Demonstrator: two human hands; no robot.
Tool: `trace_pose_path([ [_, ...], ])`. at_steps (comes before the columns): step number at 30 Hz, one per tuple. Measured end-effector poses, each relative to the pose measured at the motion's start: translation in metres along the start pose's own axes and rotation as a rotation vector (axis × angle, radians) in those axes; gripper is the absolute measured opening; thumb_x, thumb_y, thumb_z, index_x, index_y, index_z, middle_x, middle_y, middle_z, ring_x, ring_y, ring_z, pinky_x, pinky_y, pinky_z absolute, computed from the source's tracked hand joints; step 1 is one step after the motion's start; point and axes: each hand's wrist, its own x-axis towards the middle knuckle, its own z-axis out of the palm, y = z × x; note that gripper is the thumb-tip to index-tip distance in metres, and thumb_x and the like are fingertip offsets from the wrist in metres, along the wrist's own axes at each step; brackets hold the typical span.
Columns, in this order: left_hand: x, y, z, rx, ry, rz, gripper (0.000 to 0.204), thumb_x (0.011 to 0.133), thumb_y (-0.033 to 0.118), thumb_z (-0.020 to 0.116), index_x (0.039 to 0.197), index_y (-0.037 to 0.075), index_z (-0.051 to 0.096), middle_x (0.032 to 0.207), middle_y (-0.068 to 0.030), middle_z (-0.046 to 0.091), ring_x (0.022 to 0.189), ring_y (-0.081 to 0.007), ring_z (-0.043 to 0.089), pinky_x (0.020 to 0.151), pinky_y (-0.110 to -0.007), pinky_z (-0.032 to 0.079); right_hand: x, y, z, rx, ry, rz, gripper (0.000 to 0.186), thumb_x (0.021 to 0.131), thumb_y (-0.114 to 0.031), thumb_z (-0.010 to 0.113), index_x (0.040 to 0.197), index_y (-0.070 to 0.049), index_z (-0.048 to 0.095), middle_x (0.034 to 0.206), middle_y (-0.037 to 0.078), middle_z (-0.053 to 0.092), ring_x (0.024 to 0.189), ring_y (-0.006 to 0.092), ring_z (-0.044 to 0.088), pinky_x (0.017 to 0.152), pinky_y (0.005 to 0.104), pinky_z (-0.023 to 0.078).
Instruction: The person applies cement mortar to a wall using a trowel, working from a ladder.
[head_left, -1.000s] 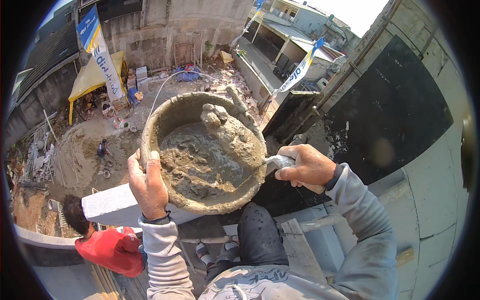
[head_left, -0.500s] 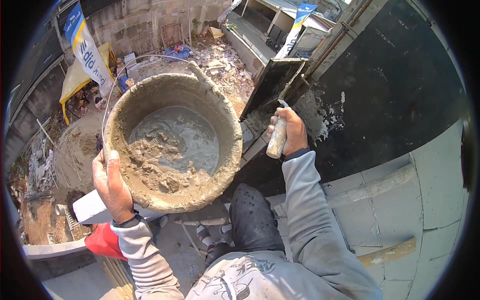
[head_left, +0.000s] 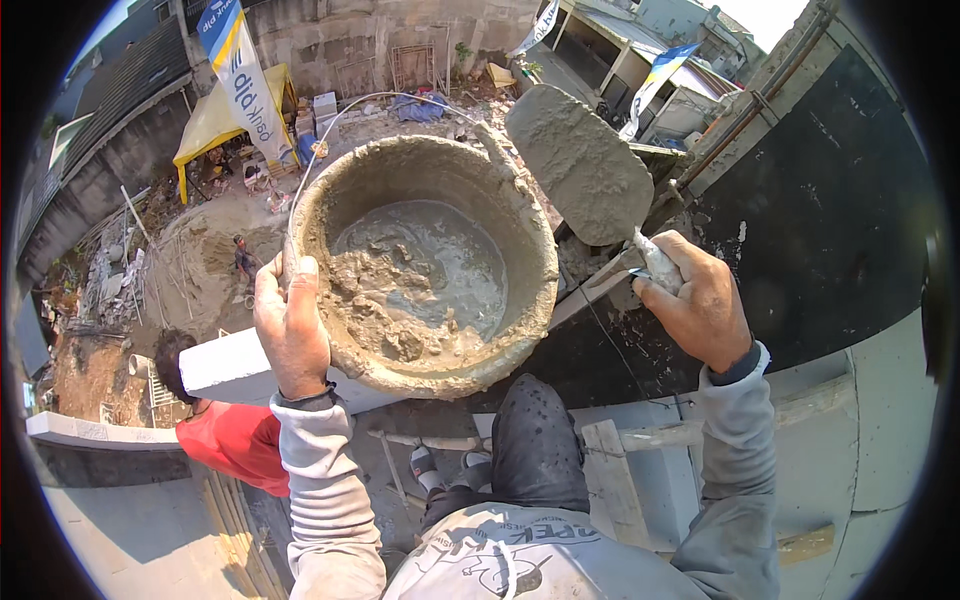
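My left hand [head_left: 292, 325] grips the near left rim of a mortar-caked bucket [head_left: 545, 285], thumb over the edge. Wet grey-brown mortar [head_left: 400, 325] lies inside, lumpy at the near left and watery at the far right. A thin wire handle [head_left: 303, 175] arches over the bucket's far left side. In my right hand [head_left: 703, 305] is the handle of a trowel [head_left: 585, 165], held to the right of the bucket. The blade is raised with its mortar-smeared face showing, close to the bucket's far right rim.
Below my bent knee [head_left: 535, 440] are wooden poles [head_left: 440, 440]. A person in a red shirt [head_left: 235, 445] is at the lower left, beside a white block [head_left: 235, 365]. A dark panel [head_left: 820, 210] stands right. Far below lie rubble, a yellow canopy [head_left: 215, 125] and another person [head_left: 243, 258].
The trowel has swung up and away from the wall corner, so its blade now shows. My right hand has moved right and nearer. The bucket and left hand appear further right in view.
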Motion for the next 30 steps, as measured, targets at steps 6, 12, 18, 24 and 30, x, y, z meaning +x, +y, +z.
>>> trace_pose_path([
  [6, -0.001, 0.0, -0.013, 0.088, 0.048, 0.018, 0.038, 0.092, 0.026, 0.064, 0.113, -0.005, 0.06, 0.093, -0.0085, 0.066, 0.081, -0.0135, 0.057, 0.077, -0.028, 0.047, 0.074, -0.078, 0.028, -0.971, -0.071, -0.554, 0.018, 0.081, -0.016, 0.063, 0.098, -0.009, 0.063, 0.091, 0.01, 0.063, 0.083, 0.0261, 0.065, 0.07, 0.0417, 0.05],
  [12, -0.002, -0.001, -0.002, 0.109, 0.062, 0.064, 0.038, 0.089, 0.026, 0.065, 0.112, -0.004, 0.061, 0.091, -0.0152, 0.069, 0.079, -0.0213, 0.064, 0.075, -0.033, 0.05, 0.131, -0.096, 0.105, -1.249, -0.275, -0.721, 0.016, 0.082, -0.018, 0.062, 0.093, -0.008, 0.067, 0.083, 0.01, 0.066, 0.077, 0.026, 0.066, 0.066, 0.0429, 0.051],
  [18, 0.001, 0.007, -0.004, 0.166, 0.091, 0.009, 0.038, 0.088, 0.028, 0.064, 0.111, -0.003, 0.062, 0.091, -0.0225, 0.07, 0.083, -0.0317, 0.069, 0.076, -0.039, 0.052, 0.155, -0.096, 0.118, -0.954, -0.62, -0.56, 0.023, 0.078, -0.017, 0.064, 0.097, -0.005, 0.07, 0.084, 0.014, 0.071, 0.084, 0.0297, 0.071, 0.071, 0.0408, 0.055],
  [24, -0.004, 0.01, -0.005, 0.084, 0.106, -0.019, 0.033, 0.089, 0.021, 0.063, 0.11, -0.004, 0.06, 0.088, -0.01, 0.067, 0.077, -0.0138, 0.058, 0.072, -0.028, 0.047, 0.148, -0.092, 0.117, -0.807, -0.8, -0.465, 0.033, 0.071, -0.016, 0.062, 0.101, -0.005, 0.07, 0.088, 0.017, 0.071, 0.088, 0.0341, 0.07, 0.078, 0.0434, 0.055],
  [30, -0.006, 0.011, -0.004, 0.059, 0.116, -0.008, 0.032, 0.088, 0.021, 0.064, 0.11, -0.002, 0.059, 0.084, -0.0184, 0.069, 0.074, -0.0277, 0.068, 0.07, -0.037, 0.053, 0.144, -0.092, 0.108, -0.742, -0.818, -0.408, 0.035, 0.07, -0.016, 0.061, 0.104, -0.007, 0.069, 0.087, 0.018, 0.07, 0.089, 0.0365, 0.068, 0.08, 0.045, 0.054],
])
